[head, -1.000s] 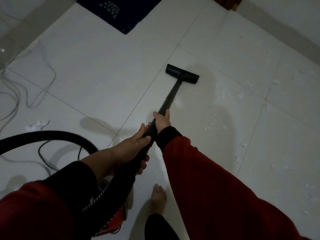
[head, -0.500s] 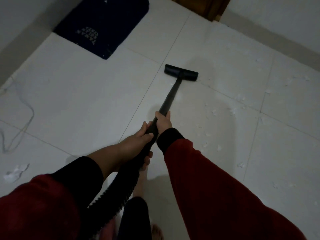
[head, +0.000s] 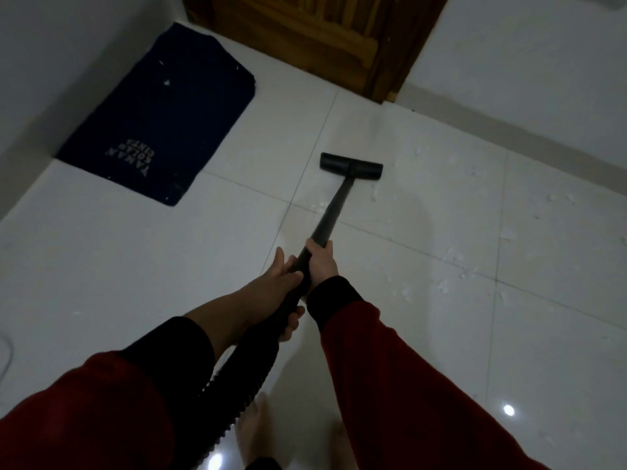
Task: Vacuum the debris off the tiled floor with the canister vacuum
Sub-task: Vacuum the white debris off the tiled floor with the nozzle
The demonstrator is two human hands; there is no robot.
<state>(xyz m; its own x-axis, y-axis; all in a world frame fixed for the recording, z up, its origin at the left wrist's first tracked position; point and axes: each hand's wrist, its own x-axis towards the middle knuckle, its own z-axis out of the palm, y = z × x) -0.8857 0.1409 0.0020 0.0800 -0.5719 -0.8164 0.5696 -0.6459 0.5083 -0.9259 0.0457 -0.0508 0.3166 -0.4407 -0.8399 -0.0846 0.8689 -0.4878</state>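
The black vacuum wand (head: pixel 334 205) slants away from me to its flat floor nozzle (head: pixel 351 166), which rests on the white tiled floor (head: pixel 135 266). My right hand (head: pixel 320 262) grips the wand higher up. Just behind it, my left hand (head: pixel 281 286) grips the wand where the ribbed black hose (head: pixel 234 395) begins. Small white scraps of debris (head: pixel 453 256) lie scattered on the tiles to the right of the nozzle. The canister itself is out of view.
A dark blue doormat (head: pixel 163 117) lies at the far left by the wall. A wooden door (head: pixel 315 39) stands beyond the nozzle. A white wall with a skirting strip (head: pixel 509 130) runs along the right. My bare feet (head: pixel 251 422) are below the hose.
I have stepped forward and the view has tilted up: the mat and door now show fully, and the cables at the left have left the view. Both hands keep their grip.
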